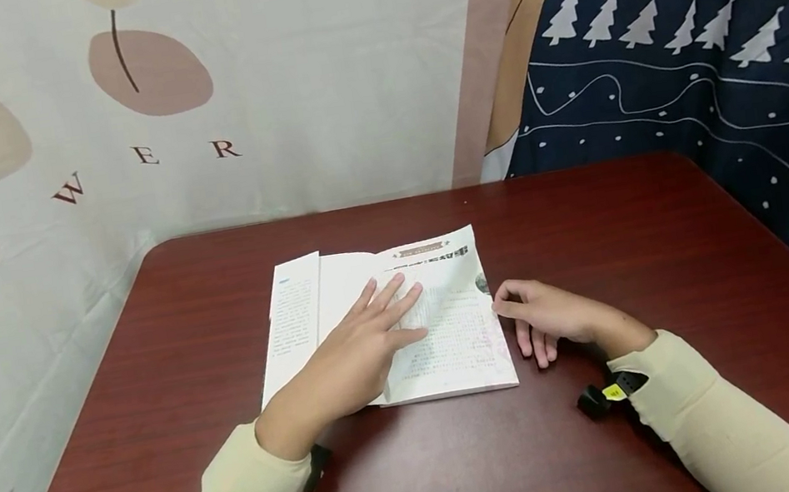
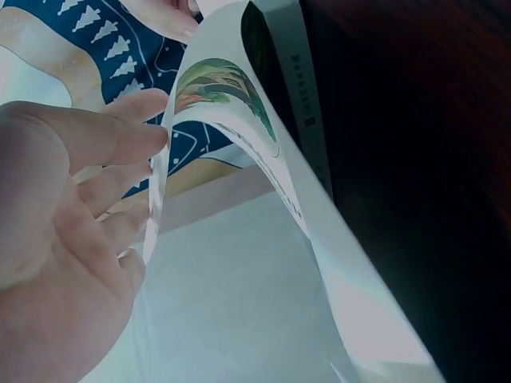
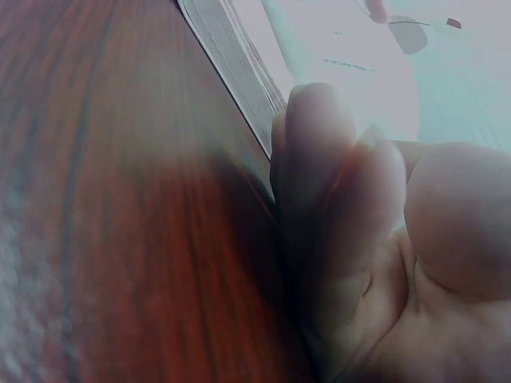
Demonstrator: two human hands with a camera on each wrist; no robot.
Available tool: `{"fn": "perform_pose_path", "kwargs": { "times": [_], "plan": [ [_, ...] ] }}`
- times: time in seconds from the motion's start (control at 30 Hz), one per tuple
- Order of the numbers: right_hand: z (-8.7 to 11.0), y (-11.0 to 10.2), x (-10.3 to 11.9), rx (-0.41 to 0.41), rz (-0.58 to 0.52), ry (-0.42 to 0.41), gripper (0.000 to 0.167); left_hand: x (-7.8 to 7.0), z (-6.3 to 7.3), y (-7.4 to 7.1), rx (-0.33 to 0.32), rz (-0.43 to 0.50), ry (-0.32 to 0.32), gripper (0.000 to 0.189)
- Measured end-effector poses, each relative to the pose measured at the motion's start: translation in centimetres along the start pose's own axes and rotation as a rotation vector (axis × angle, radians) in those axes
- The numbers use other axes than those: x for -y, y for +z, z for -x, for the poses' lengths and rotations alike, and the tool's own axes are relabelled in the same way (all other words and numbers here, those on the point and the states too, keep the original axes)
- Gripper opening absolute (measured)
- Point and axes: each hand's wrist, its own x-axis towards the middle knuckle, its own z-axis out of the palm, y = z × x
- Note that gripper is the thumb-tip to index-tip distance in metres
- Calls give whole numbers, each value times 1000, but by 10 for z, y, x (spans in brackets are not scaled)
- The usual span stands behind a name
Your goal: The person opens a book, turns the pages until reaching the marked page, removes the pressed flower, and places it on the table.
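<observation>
Your pale yellow long sleeves point(image 1: 246, 485) reach in from near left and near right. Your left hand point(image 1: 345, 358) lies palm down over the white-paged paper book point(image 1: 457, 346), its grip loose, fingers spread onto the right page. Your right hand point(image 1: 555, 312) angles left, thumb and forefinger pinching that page's right edge. The book lies spread mid-way across the reddish-brown wooden bench point(image 1: 471, 470); beyond hang a white printed cloth point(image 1: 340, 77) and, far right, a navy tree-patterned cloth point(image 1: 652, 84).
</observation>
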Motion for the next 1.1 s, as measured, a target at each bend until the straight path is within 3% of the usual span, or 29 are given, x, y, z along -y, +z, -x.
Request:
{"fn": "perform_pose_path", "kwargs": {
  "times": [0.2, 0.7, 1.1],
  "plan": [
    [0, -1, 0, -7, 3, -5, 30, 2, 0, 2, 9, -13, -29, 38],
    [1, 0, 0, 5, -1, 1, 31, 3, 3, 2, 45, -31, -81, 41],
    [2, 0, 3, 10, 1, 4, 31, 4, 6, 4, 149, -22, -138, 42]
  ]
}}
